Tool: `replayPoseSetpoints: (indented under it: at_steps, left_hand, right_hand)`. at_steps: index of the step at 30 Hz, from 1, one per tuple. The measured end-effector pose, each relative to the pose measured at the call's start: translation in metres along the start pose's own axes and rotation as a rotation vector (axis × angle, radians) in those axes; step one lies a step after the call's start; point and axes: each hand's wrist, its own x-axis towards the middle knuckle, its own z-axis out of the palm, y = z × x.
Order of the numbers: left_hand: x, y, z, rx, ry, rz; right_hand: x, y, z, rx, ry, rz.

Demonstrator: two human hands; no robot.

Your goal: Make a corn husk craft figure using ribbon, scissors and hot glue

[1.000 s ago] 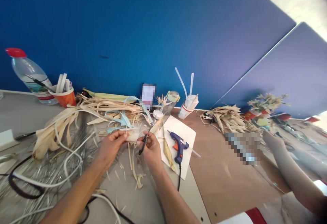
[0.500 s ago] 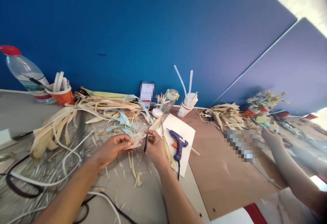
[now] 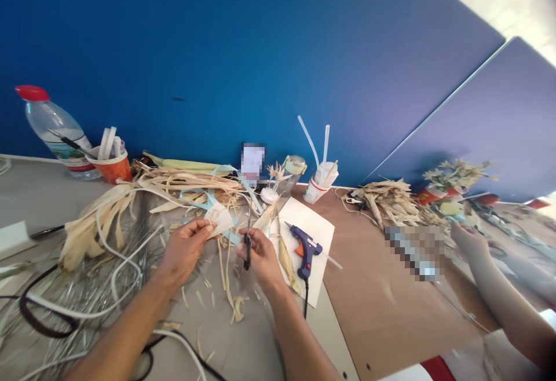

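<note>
My left hand (image 3: 185, 248) pinches a small pale piece of corn husk (image 3: 219, 219) between thumb and fingers, held just above the table. My right hand (image 3: 260, 253) is closed round the black handles of a pair of scissors (image 3: 247, 236), whose blades point up and away. The blades stand a little to the right of the husk piece and do not touch it. Husk trimmings (image 3: 230, 288) lie on the grey table below both hands.
A blue glue gun (image 3: 304, 249) lies on white paper (image 3: 319, 227) right of my hands. A husk pile (image 3: 143, 196), cables (image 3: 117, 271), an orange cup (image 3: 113, 164) and a water bottle (image 3: 52, 129) sit left. Another person's hand (image 3: 467, 239) works at the right.
My hands have drawn apart: the left lifted the husk piece up and left, and the scissors came away from it, now standing upright.
</note>
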Motion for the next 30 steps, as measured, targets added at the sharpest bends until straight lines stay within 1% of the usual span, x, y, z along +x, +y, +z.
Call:
replayPoseSetpoints:
  at_steps: [4, 7, 12, 21, 26, 30]
  left_hand:
    - [-0.003, 0.002, 0.004, -0.011, 0.009, 0.015]
    - [-0.002, 0.001, 0.003, -0.048, 0.025, 0.019]
    - [-0.001, -0.001, 0.002, -0.093, 0.023, 0.002]
    - [-0.004, 0.001, 0.006, -0.117, -0.003, 0.013]
    - [-0.001, -0.002, 0.004, -0.111, 0.018, 0.032]
    - [0.000, -0.003, 0.002, -0.110, 0.008, 0.049]
  right_hand:
    - [-0.004, 0.004, 0.008, 0.002, -0.073, 0.032]
    - [-0.006, 0.007, 0.011, -0.047, -0.092, 0.057]
    - [-0.006, 0.011, 0.011, -0.091, -0.118, 0.046]
    - [-0.003, 0.018, 0.012, -0.062, -0.094, 0.055]
    - [-0.005, 0.017, 0.013, -0.064, -0.101, 0.053]
    - [-0.007, 0.017, 0.014, -0.044, -0.119, 0.073]
